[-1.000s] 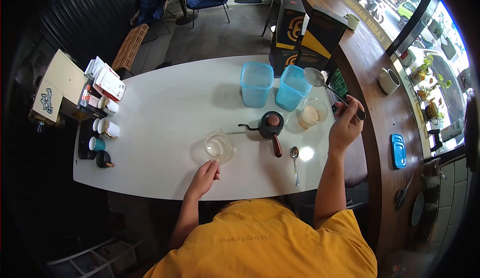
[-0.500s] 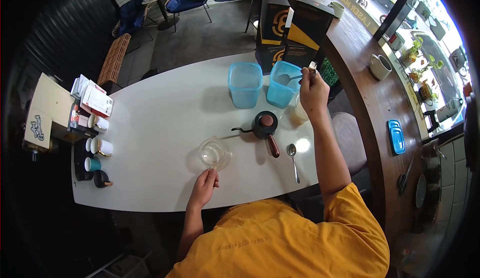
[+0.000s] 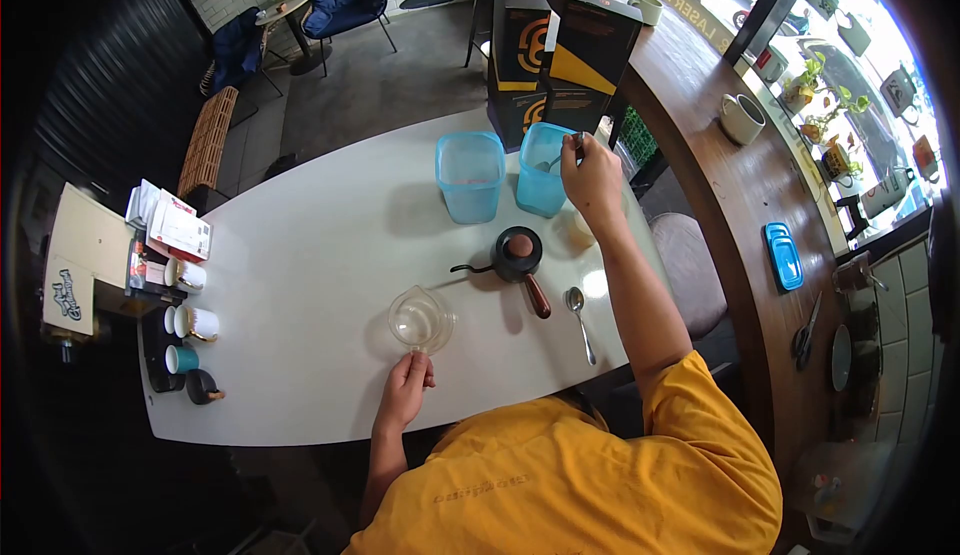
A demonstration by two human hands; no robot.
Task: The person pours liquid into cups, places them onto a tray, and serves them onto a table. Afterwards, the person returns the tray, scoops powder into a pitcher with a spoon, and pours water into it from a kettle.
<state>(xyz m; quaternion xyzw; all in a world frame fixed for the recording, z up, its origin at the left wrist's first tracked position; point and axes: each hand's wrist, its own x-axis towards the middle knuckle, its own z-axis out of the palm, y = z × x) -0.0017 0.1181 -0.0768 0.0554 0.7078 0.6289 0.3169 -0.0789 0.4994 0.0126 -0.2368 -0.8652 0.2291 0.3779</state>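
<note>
My left hand (image 3: 406,385) is closed on the handle of a clear glass jug (image 3: 418,320) at the front of the white table (image 3: 300,285). My right hand (image 3: 592,177) grips a long-handled spoon (image 3: 549,165), whose bowl is down inside the right-hand blue container (image 3: 541,191). Left of it stands a second blue container (image 3: 470,183). A small black kettle (image 3: 518,255) with a brown handle sits nearer me. Beside the kettle lies a metal teaspoon (image 3: 580,325). A clear cup (image 3: 580,231) is partly hidden behind my right wrist.
Black boxes (image 3: 590,50) stand behind the containers. Several mugs (image 3: 195,323) and a cardholder (image 3: 170,220) line the left edge. The wooden counter (image 3: 700,135) on the right holds a mug (image 3: 741,119), a blue lid (image 3: 784,255) and scissors (image 3: 806,333).
My right hand has moved left and lowered the spoon into the right-hand blue container. My left hand still holds the jug on the table. The camera view has shifted.
</note>
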